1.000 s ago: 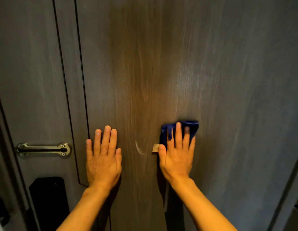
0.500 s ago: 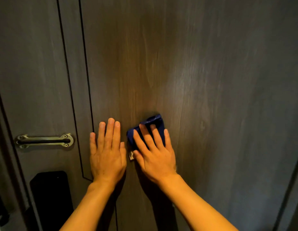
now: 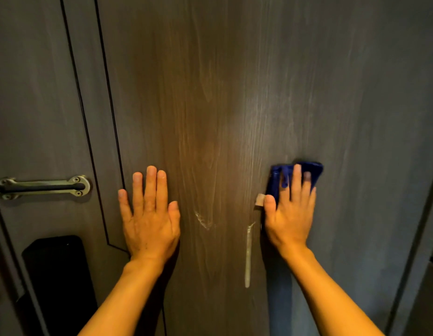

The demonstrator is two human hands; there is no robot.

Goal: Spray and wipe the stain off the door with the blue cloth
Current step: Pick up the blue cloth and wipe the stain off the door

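Note:
A dark wood-grain door [image 3: 234, 93] fills the view. My right hand [image 3: 289, 214] presses the folded blue cloth [image 3: 307, 172] flat against the door at the right, its small pale tag [image 3: 260, 199] sticking out by my thumb. My left hand [image 3: 150, 214] lies flat on the door with fingers spread, holding nothing. Between the hands a whitish curved smear [image 3: 203, 220] marks the wood. A pale wet streak [image 3: 247, 258] runs down just left of my right wrist. No spray bottle is in view.
A brass latch bar [image 3: 41, 187] is screwed to the door's left part. Below it sits a black lock plate [image 3: 58, 275]. The door frame edge [image 3: 414, 214] runs down the far right.
My right hand slid the cloth from beside my left hand back to the right, uncovering the curved smear and a new wet streak. My left hand stayed flat on the door.

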